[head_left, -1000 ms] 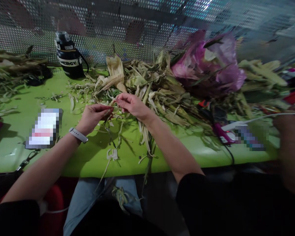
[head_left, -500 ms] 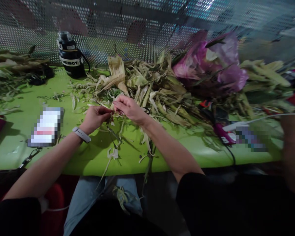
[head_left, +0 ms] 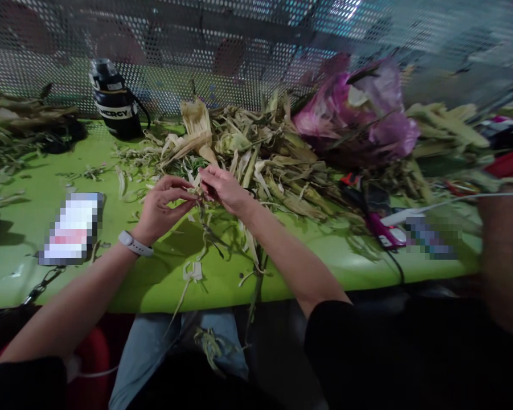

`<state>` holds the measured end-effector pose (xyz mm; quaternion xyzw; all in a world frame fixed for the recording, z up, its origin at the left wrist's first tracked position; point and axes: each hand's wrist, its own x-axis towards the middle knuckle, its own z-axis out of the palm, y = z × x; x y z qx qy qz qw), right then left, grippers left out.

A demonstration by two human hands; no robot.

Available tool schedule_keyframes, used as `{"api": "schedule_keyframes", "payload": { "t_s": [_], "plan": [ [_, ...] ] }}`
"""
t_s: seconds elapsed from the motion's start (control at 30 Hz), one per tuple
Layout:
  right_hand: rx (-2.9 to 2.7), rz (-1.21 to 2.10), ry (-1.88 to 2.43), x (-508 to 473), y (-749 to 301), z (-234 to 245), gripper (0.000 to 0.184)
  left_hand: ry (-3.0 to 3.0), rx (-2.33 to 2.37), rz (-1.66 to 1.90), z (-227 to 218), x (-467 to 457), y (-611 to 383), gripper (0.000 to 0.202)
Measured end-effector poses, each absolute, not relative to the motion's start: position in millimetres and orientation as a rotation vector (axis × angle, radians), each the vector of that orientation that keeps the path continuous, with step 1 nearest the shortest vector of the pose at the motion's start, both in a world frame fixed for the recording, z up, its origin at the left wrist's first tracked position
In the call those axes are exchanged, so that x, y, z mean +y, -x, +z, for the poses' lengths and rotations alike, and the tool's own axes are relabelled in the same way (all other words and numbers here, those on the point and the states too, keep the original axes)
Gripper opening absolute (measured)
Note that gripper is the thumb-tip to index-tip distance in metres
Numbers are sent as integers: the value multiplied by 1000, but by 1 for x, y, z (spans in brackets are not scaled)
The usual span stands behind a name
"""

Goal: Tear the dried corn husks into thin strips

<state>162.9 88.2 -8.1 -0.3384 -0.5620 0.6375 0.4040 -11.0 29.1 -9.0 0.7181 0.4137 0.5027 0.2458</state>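
My left hand (head_left: 164,206) and my right hand (head_left: 224,189) meet over the green table (head_left: 162,273), just in front of a heap of dried husks and leaves (head_left: 256,154). Both pinch a thin strip of husk (head_left: 207,225) that hangs down between them toward the table. The left fingers curl round its top from the left, and the right fingertips press on it from the right. A pale watch band (head_left: 134,244) sits on my left wrist.
A black bottle (head_left: 115,105) stands at the back left before a perforated metal screen (head_left: 239,45). A phone (head_left: 72,228) lies left of my arm. A pink plastic bag (head_left: 358,114) tops the heap. Another person's arm (head_left: 504,250) shows at the right.
My left hand has lifted slightly and its fingers have spread more around the strip. The right hand stays pinched at the same spot. The view has shifted a little left.
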Motion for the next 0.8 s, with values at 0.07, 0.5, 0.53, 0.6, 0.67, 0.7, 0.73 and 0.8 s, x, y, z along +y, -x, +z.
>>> {"api": "schedule_keyframes", "payload": {
  "t_s": [0.07, 0.5, 0.53, 0.6, 0.67, 0.7, 0.73, 0.8],
  "plan": [
    [-1411, 1642, 858, 86, -160, -10, 40, -1833, 1017, 1277, -9, 28, 9, 12],
    [-1552, 1566, 853, 81, -152, -15, 41, -1341, 1054, 978, -15, 35, 11, 29],
    [-1577, 1545, 855, 81, -153, -14, 42, -1320, 1062, 983, -15, 36, 12, 30],
    [-1643, 1486, 858, 84, -158, -12, 43, -1286, 1073, 1019, -14, 36, 13, 31],
    [-1716, 1423, 873, 87, -164, -8, 46, -1273, 1089, 1068, -12, 37, 16, 32],
    [-1743, 1391, 886, 89, -168, -6, 47, -1282, 1101, 1084, -10, 38, 17, 32],
    [-1761, 1365, 898, 90, -171, -4, 49, -1302, 1113, 1089, -9, 38, 19, 32],
    [-1794, 1347, 906, 92, -179, 0, 51, -1344, 1133, 1081, -7, 40, 22, 32]
  ]
}}
